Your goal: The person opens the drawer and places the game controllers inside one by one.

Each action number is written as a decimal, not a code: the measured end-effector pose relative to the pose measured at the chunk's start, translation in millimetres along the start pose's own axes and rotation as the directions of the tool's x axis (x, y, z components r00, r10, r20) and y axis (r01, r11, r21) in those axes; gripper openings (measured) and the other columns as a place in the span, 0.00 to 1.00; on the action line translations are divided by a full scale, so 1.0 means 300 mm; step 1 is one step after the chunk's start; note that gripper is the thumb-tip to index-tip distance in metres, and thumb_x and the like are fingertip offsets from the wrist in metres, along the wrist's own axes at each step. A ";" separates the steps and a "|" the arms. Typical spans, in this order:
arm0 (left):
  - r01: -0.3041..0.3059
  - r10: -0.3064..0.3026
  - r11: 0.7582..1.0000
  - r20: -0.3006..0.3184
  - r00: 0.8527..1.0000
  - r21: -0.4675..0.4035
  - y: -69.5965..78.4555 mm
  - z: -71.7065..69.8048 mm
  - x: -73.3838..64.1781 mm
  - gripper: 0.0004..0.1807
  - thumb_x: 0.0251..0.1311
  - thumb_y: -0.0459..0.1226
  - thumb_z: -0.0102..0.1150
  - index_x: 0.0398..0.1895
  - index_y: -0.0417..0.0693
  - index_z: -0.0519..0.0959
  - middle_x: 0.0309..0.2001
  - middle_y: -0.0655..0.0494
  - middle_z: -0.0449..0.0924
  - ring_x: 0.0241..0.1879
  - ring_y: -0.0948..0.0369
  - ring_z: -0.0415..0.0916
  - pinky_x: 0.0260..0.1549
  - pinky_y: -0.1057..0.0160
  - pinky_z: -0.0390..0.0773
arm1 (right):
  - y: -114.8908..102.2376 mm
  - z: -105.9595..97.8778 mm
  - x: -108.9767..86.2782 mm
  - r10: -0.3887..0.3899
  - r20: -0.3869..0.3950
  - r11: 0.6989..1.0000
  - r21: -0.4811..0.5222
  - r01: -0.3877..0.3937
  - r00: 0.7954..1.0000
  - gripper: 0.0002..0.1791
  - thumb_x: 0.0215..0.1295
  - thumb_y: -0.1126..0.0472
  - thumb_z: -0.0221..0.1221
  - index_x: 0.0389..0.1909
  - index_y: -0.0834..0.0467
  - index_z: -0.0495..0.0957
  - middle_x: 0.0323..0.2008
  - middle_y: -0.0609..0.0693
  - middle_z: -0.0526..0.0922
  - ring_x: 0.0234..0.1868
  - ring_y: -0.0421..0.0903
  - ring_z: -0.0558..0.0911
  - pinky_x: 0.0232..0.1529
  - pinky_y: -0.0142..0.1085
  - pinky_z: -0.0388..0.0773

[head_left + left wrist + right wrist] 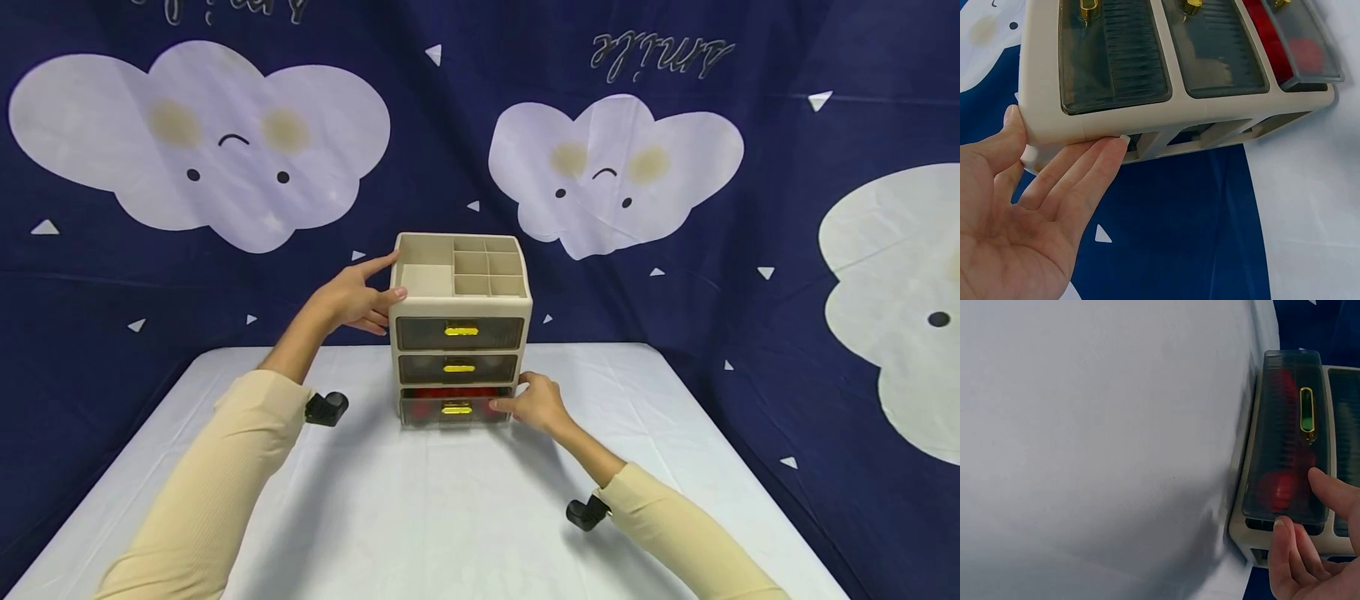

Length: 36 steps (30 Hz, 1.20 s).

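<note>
A cream desktop drawer organizer [461,307] stands upright, with three smoky see-through drawers and gold handles. Its bottom drawer [427,410] is pulled out a little, and red things [1267,37] show inside; their kind is unclear. My left hand [352,298] rests against the organizer's upper left corner, with fairly straight fingers [1097,169] along its side and the thumb at the top edge. At the lower right, my right hand [542,403] holds the bottom drawer's corner, its thumb [1329,489] on the drawer front and its fingers bent at the drawer's side.
The organizer's top has one large compartment [426,281] and several small ones [471,263]. It stands toward the far edge of a white-covered table [420,517]. Behind hangs a dark blue cloth [442,125] with cloud prints. Small black devices sit on both wrists.
</note>
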<state>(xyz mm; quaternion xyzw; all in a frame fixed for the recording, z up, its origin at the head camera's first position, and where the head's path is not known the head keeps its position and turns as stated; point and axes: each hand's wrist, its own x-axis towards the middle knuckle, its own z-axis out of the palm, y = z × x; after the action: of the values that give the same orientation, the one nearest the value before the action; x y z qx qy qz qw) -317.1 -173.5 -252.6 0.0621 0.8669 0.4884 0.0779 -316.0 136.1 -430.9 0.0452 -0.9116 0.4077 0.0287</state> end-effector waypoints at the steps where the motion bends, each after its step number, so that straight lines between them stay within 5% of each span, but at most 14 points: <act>1: 0.000 0.000 1.000 0.002 1.000 -0.001 -0.001 0.000 0.001 0.43 0.74 0.44 0.56 0.82 0.73 0.42 0.57 0.26 0.79 0.51 0.39 0.85 0.51 0.45 0.85 | 0.001 0.002 0.003 0.004 -0.006 1.000 0.004 -0.004 1.000 0.33 0.47 0.48 0.80 0.46 0.67 0.80 0.15 0.52 0.85 0.18 0.45 0.83 0.24 0.33 0.75; 10: 0.005 -0.005 1.000 0.001 1.000 -0.002 -0.002 0.002 0.001 0.43 0.74 0.43 0.56 0.82 0.73 0.43 0.57 0.26 0.79 0.51 0.39 0.85 0.50 0.46 0.85 | 0.015 0.019 0.026 -0.036 -0.059 0.999 -0.010 0.036 0.998 0.23 0.49 0.50 0.79 0.32 0.62 0.80 0.13 0.49 0.83 0.15 0.43 0.81 0.20 0.32 0.73; 25: -0.013 0.013 1.000 0.007 1.000 0.018 -0.005 0.005 -0.007 0.43 0.75 0.44 0.55 0.83 0.72 0.42 0.59 0.26 0.77 0.52 0.39 0.84 0.50 0.45 0.85 | 0.011 0.035 0.040 -0.046 -0.111 0.999 -0.018 0.045 0.993 0.23 0.48 0.51 0.79 0.31 0.64 0.81 0.16 0.51 0.84 0.14 0.43 0.81 0.20 0.32 0.73; 31: -0.075 0.084 0.983 -0.046 0.995 0.165 -0.039 0.012 -0.040 0.41 0.76 0.48 0.52 0.84 0.66 0.42 0.63 0.28 0.74 0.53 0.38 0.83 0.46 0.48 0.88 | -0.002 0.019 0.013 -0.079 -0.054 0.993 -0.090 0.074 0.995 0.26 0.51 0.53 0.77 0.40 0.70 0.82 0.22 0.54 0.84 0.20 0.45 0.81 0.21 0.33 0.75; 36: -0.122 0.185 0.941 -0.177 0.967 0.315 -0.109 0.025 -0.102 0.38 0.77 0.51 0.50 0.82 0.50 0.51 0.47 0.34 0.86 0.42 0.45 0.88 0.37 0.55 0.89 | 0.005 -0.048 -0.020 -0.114 -0.018 0.972 -0.210 0.107 0.993 0.32 0.53 0.53 0.75 0.54 0.70 0.79 0.25 0.53 0.85 0.25 0.45 0.82 0.29 0.38 0.81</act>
<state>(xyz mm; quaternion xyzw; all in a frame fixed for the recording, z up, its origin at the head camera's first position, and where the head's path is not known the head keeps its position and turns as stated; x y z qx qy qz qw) -286.6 -189.7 -282.3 0.0905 0.9271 0.3587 -0.0603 -309.9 148.0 -422.9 0.0865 -0.9449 0.3080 0.0696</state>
